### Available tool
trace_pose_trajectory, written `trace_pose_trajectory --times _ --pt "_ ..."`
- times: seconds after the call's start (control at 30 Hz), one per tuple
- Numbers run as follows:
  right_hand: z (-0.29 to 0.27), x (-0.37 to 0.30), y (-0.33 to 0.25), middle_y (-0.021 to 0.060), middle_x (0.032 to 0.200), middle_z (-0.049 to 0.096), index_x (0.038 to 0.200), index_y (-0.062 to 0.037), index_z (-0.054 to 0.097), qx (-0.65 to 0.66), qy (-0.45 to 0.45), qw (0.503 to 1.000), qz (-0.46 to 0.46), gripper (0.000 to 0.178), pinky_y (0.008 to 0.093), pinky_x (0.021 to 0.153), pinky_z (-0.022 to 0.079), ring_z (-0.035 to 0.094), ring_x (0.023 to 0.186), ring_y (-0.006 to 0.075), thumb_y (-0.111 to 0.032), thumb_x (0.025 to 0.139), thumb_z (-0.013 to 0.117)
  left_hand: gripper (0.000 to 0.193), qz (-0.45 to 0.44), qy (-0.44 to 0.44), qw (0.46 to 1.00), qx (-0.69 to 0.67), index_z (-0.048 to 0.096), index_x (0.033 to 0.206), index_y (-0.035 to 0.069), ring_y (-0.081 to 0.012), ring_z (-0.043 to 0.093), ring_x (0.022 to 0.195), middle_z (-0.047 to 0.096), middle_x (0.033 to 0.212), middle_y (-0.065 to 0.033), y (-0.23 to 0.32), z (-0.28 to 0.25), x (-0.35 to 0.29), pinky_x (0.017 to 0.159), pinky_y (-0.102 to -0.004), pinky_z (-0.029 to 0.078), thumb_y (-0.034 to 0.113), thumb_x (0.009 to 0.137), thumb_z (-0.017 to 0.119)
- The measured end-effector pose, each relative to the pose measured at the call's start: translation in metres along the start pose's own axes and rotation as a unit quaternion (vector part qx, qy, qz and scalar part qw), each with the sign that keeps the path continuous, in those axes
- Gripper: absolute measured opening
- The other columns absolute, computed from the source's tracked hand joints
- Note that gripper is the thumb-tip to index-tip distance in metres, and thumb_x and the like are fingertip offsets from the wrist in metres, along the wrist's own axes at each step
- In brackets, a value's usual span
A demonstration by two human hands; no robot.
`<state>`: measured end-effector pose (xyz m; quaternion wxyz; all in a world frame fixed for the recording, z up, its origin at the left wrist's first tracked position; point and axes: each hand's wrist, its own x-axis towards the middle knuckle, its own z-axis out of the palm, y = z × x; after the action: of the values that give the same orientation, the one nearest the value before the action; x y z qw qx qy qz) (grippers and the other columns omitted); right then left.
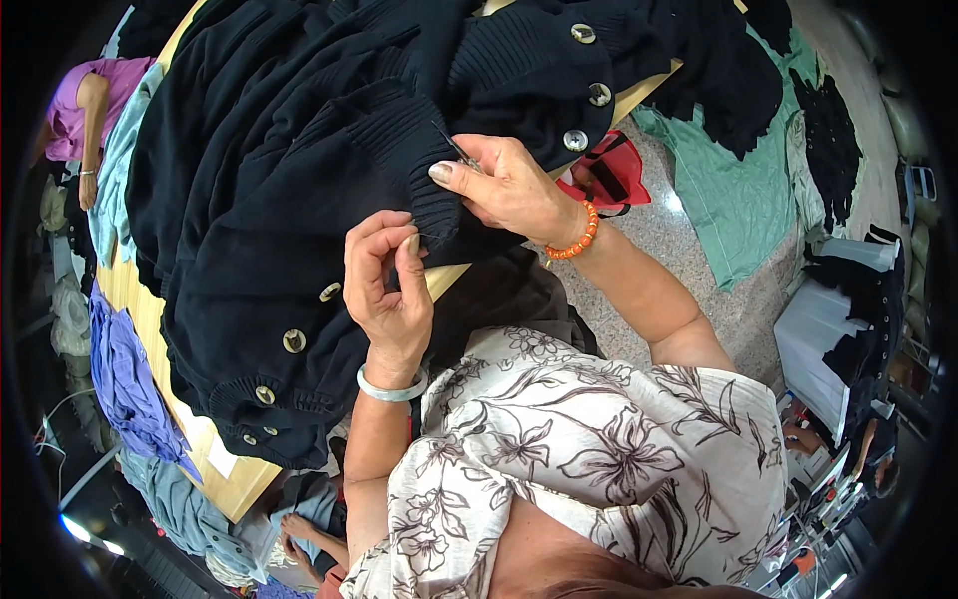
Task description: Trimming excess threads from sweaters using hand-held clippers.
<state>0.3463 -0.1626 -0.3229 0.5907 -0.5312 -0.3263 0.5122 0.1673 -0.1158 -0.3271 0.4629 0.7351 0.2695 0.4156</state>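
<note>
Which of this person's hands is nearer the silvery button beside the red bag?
Right. In the picture, the right hand is left of and slightly below the silvery button; the left hand is farther left and lower, by the dark ribbed knit.

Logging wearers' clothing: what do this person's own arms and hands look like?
The left hand is gloveless, with a smooth, pale bangle at the wrist; the right hand likewise, with an orange beaded bracelet. The short off-white sleeves carry dark floral outlines.

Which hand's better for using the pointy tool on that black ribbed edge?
Probably the right hand: it holds the pointed tool at the ribbed edge. The left hand, lower down, shows no tool.
</note>
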Motion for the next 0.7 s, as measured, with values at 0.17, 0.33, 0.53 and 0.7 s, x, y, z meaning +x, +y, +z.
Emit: trace_pose_trajectory --times 0.17,0.33,0.53,0.7 --pt "0.001 0.002 0.007 -0.0081 0.058 0.040 0.075 -0.0011 0.054 -0.067 0.013 0.997 -0.044 0.030 0.0255 0.044 0.026 0.032 0.056 -0.0004 -0.018 0.098 0.063 0.008 -0.025 -0.013 0.999 -0.026 0.057 0.103 -0.001 -0.0106 0.057 0.088 0.057 0.116 -0.0124 -0.005 -0.002 -0.007 0.075 -0.0214 0.051 -0.005 0.096 0.055" --pt "0.000 0.000 0.007 -0.0069 0.058 0.042 0.077 -0.0009 0.053 -0.098 0.006 0.994 -0.047 0.029 0.0243 0.045 0.030 0.038 0.054 0.0000 -0.018 0.098 0.063 0.008 -0.038 -0.018 0.999 -0.032 0.054 0.106 0.000 -0.0097 0.054 0.092 0.055 0.117 -0.0113 -0.003 -0.003 -0.010 0.079 -0.0201 0.046 -0.003 0.099 0.053" --pt "0.004 -0.035 -0.018 0.0094 0.068 0.061 0.109 0.0009 0.060 -0.353 0.092 0.921 -0.135 0.038 0.0339 0.056 0.048 0.062 0.058 0.0224 -0.029 0.090 0.073 0.007 -0.071 0.019 0.996 -0.055 0.054 0.106 0.001 -0.0080 0.051 0.091 0.055 0.117 -0.0097 -0.005 -0.002 -0.015 0.080 -0.0206 0.045 -0.001 0.100 0.051" --pt "0.020 -0.091 -0.046 0.0096 0.104 0.071 0.119 0.0070 0.056 -0.148 -0.058 0.985 -0.067 0.032 0.0190 0.062 0.047 0.058 0.070 0.0041 -0.011 0.094 0.066 0.007 -0.040 0.030 0.999 -0.006 0.056 0.103 0.001 -0.0104 0.052 0.087 0.055 0.114 -0.0105 -0.011 0.005 -0.019 0.075 -0.0227 0.045 -0.003 0.098 0.053"
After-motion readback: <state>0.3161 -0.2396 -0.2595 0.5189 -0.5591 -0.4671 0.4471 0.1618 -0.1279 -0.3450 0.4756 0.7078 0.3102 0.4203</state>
